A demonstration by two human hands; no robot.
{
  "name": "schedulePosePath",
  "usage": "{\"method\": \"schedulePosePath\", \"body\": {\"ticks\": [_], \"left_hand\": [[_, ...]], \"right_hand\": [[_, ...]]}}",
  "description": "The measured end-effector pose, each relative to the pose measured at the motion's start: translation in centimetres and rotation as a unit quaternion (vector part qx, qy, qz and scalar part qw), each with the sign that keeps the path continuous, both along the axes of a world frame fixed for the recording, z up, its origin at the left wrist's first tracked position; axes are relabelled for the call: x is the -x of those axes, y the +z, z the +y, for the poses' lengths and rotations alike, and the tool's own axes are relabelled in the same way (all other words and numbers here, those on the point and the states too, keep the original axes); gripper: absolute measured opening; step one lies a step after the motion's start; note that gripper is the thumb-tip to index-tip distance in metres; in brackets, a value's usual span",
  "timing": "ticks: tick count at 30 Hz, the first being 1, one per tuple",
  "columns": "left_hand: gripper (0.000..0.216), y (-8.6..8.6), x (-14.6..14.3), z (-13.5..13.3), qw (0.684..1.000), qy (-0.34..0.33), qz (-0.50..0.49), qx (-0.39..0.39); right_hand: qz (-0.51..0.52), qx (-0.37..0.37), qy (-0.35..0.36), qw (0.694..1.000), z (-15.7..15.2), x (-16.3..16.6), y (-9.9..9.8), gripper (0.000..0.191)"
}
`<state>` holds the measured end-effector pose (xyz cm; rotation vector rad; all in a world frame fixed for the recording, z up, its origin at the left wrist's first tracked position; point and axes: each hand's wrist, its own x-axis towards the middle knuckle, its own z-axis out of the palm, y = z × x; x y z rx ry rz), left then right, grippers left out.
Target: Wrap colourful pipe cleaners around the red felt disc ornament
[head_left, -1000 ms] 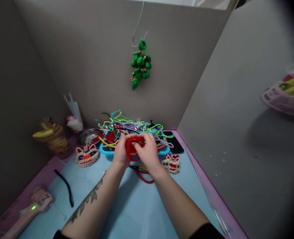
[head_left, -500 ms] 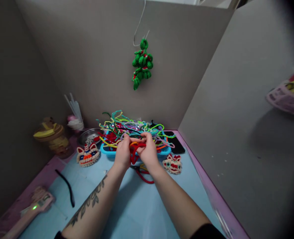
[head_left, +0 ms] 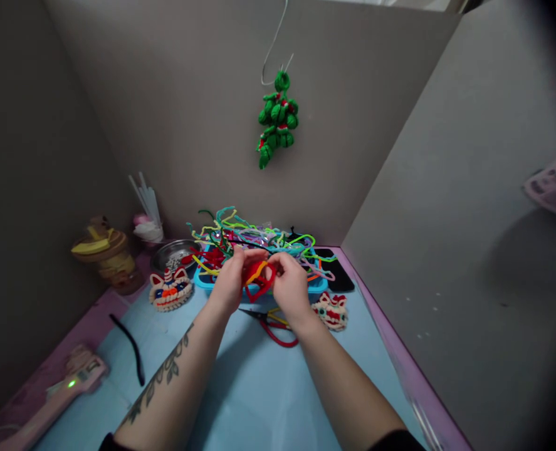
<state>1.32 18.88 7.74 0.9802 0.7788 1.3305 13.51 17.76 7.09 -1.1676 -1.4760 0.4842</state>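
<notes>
Red and orange pipe cleaners (head_left: pixel 261 285), bent into loops, hang between my two hands above the front of the blue basket. My left hand (head_left: pixel 230 280) is closed on their left side; its fingertips are partly hidden. On the other side, my right hand (head_left: pixel 291 285) pinches the piece's right edge with thumb and forefinger. Below lies a pair of scissors (head_left: pixel 278 341) with red handles, blades pointing left. The basket (head_left: pixel 205 282) is heaped with pipe cleaners (head_left: pixel 233 219) of many colours. Two finished-looking animal faces, one on the left (head_left: pixel 169 291) and one on the right (head_left: pixel 333 312), flank my hands.
A pink glue gun (head_left: pixel 64 391) with a green light and a black strip (head_left: pixel 131 351) lie at left. Behind them stand a lidded cup (head_left: pixel 106 250) and a metal bowl (head_left: pixel 162 257). A phone (head_left: pixel 338 275) sits right. A green ornament (head_left: pixel 278 119) hangs from a wire.
My hands have moved slightly apart, and the red and orange piece has turned to show more of its loop. The scissors are less covered. The whole view has shifted a little.
</notes>
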Motion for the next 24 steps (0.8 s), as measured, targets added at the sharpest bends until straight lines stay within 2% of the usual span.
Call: {"method": "schedulePosePath", "body": {"ticks": [3,6,10,12,16,21,24], "left_hand": [[0.058,-0.3,-0.6,-0.1,1.000,-0.015,0.009,0.011],[0.051,-0.2,-1.1,-0.4,1.000,0.015,0.002,-0.004],[0.045,0.3,-1.1,-0.7,0.999,0.042,-0.006,-0.027],[0.046,0.5,-0.8,-0.8,0.999,0.033,-0.007,-0.029],[0.041,0.7,-0.5,-0.7,0.999,0.006,-0.023,-0.034],[0.040,0.4,-0.4,-0.7,0.993,0.060,-0.007,-0.100],[0.047,0.5,-0.3,-0.7,0.990,0.079,0.000,-0.114]], "right_hand": [[-0.077,0.003,-0.052,0.996,-0.3,-0.3,0.4,0.013],[-0.100,-0.009,-0.055,0.993,-0.5,0.0,0.5,0.025],[-0.072,-0.053,-0.046,0.995,-0.5,0.4,0.2,0.055],[-0.037,-0.036,-0.029,0.998,-0.3,0.5,-0.1,0.060],[0.033,0.045,0.011,0.998,0.1,0.7,-0.2,0.054],[0.090,0.112,0.099,0.985,-0.3,0.9,0.5,0.028],[0.070,0.112,0.071,0.989,-0.3,0.7,0.8,0.011]]}}
